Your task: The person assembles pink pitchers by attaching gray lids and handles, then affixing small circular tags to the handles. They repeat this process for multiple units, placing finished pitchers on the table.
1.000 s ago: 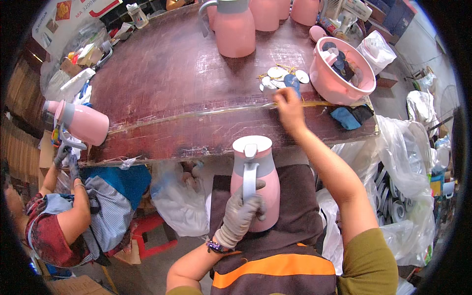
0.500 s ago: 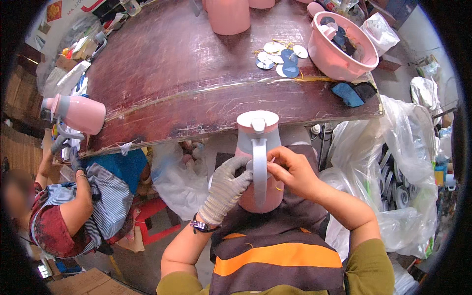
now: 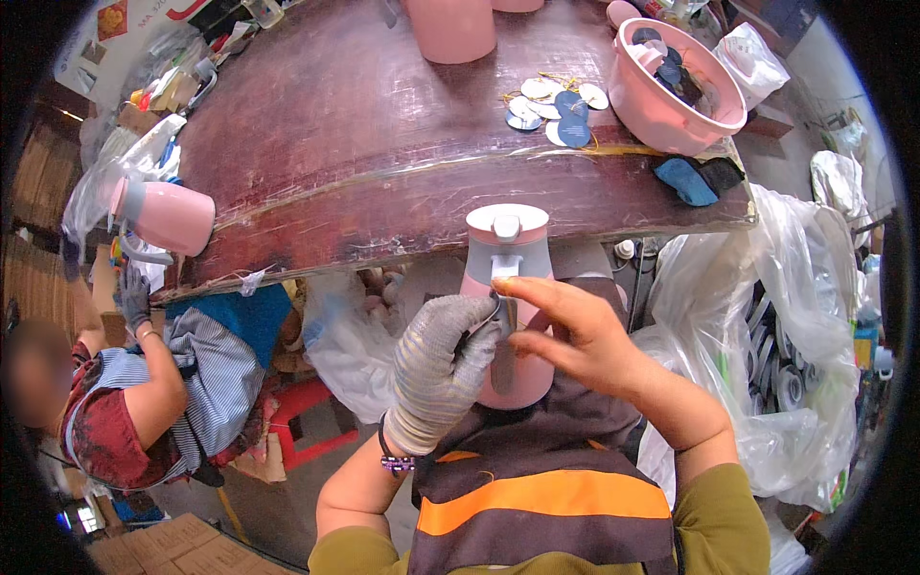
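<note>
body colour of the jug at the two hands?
The jug's body is pink; best seen in the head view, partly covered by the hands.

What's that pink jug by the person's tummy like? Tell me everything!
The jug has a smooth, plastic-looking pink body, a grey collar, a white lid that looks shut, and a pale grey handle on the near side. It looks upright, in front of the dark apron, near the table. The gloved left hand and bare right hand are at the handle, hiding much of it; exact contact is hard to tell.
</note>
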